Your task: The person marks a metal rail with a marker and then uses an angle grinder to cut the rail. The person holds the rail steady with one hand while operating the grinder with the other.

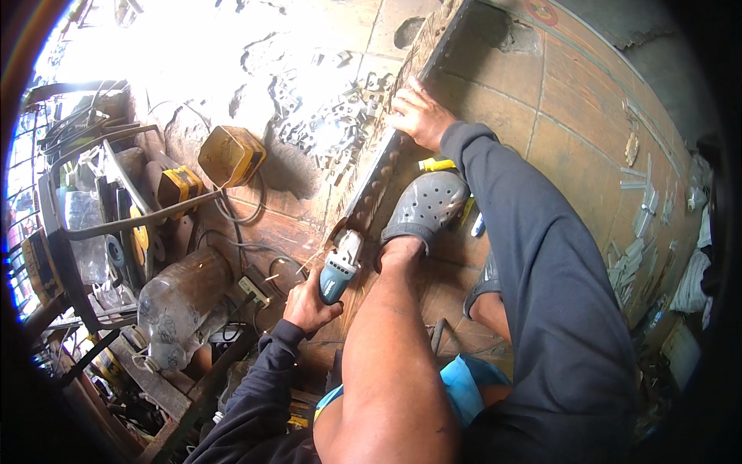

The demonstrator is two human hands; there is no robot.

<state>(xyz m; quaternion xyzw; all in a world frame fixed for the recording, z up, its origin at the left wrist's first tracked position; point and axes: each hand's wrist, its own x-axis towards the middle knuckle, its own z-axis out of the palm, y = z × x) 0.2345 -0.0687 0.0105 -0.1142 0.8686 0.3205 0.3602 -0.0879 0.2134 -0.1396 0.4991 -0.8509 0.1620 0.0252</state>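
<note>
My left hand (311,305) is closed round the teal body of an angle grinder (337,277). The grinder's metal head meets the near end of a long metal bar (376,166), and a few orange sparks show beside it. The bar slants away to the upper right, with a rough face and a row of rounded marks along its side. Farther up it, my right hand (421,116) grips the bar with the fingers over its top edge. My foot in a grey clog (427,203) is against or very close to the bar's right side.
Many small metal pieces (328,116) lie left of the bar in bright glare. A yellow-and-black open container (232,157), cables (259,247), a power outlet block (253,290) and a large clear plastic bottle (182,305) crowd the left. A yellow tool (437,164) lies by the clog.
</note>
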